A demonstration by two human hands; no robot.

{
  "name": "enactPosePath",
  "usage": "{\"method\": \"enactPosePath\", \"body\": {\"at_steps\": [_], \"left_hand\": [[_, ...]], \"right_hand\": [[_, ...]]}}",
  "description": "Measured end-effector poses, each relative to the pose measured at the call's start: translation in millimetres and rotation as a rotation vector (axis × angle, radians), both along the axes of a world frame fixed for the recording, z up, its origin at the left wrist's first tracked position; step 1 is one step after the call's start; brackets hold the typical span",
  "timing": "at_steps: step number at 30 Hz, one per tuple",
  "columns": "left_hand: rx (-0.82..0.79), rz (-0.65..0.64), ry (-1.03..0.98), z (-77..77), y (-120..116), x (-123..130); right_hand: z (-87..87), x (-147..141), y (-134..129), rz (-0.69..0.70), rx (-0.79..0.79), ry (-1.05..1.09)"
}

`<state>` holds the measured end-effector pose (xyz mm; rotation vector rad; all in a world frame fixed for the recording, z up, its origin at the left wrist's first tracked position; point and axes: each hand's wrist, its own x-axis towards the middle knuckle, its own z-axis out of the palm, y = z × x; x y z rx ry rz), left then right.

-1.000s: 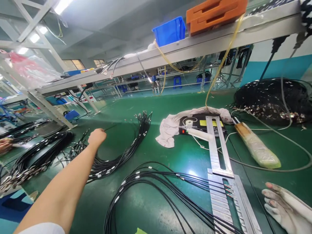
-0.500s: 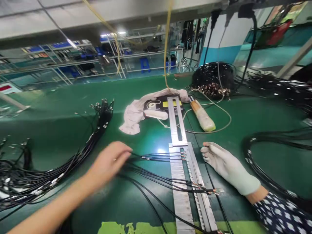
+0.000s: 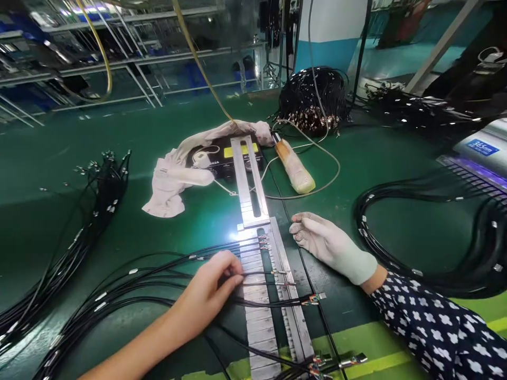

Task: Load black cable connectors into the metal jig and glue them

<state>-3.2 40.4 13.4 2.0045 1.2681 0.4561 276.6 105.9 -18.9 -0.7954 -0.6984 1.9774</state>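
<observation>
My bare left hand [image 3: 216, 282] is closed at the left edge of a slotted metal fixture [image 3: 257, 316], with thumb and fingers pinched on a black cable [image 3: 253, 273]. That cable runs rightward over the fixture to a small metal connector end. Several other cables [image 3: 222, 247] lie side by side across the fixture's upper grooves. Lower down, more cables [image 3: 273, 303] cross it, their coloured wires and connectors [image 3: 315, 299] sticking out on the right. My right hand [image 3: 325, 240], in a white glove, is held right of the fixture with fingers curled together; whether anything small is between them is hidden.
A tape-wrapped tool handle [image 3: 295, 166], a pale cloth [image 3: 168, 184] and a black box [image 3: 222, 158] lie behind the fixture. Cable bundles lie at left [image 3: 103, 195] and right [image 3: 364, 216]. A UV lamp unit marked 365nm [image 3: 485, 145] stands at far right.
My left hand has moved right, from beside the fixture to its edge, now among the cables. The view has shifted right and down. My right hand keeps about the same pose beside the fixture.
</observation>
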Motion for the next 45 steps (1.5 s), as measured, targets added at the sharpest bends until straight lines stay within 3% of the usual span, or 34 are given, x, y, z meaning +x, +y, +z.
{"method": "enactPosePath", "body": {"at_steps": [3, 7, 16, 20, 24, 28, 37, 45], "left_hand": [[0.060, 0.089, -0.032, -5.2, 5, 11], [0.075, 0.092, -0.055, -13.0, 11, 19], [0.220, -0.153, 0.075, -7.8, 14, -18], [0.308, -0.219, 0.175, -9.4, 21, -19], [0.430, -0.285, 0.289, -12.2, 25, -20], [0.524, -0.315, 0.315, -12.2, 26, -21], [0.550, -0.268, 0.259, -19.0, 25, -21], [0.488, -0.267, 0.184, -23.9, 23, -21]], "right_hand": [[0.7, 0, 2, 0.015, -0.019, 0.000], [0.8, -1, 1, 0.018, -0.038, -0.009], [4.2, -4, -1, 0.011, 0.010, -0.120], [2.6, -9, -11, -0.039, 0.213, -0.351], [3.4, -14, -19, -0.034, 0.582, -0.744], [7.6, -16, -19, -0.017, 0.872, -0.967], [4.4, -15, -23, 0.053, 1.070, -1.153], [4.1, -14, -21, 0.099, 1.125, -1.202]]}}
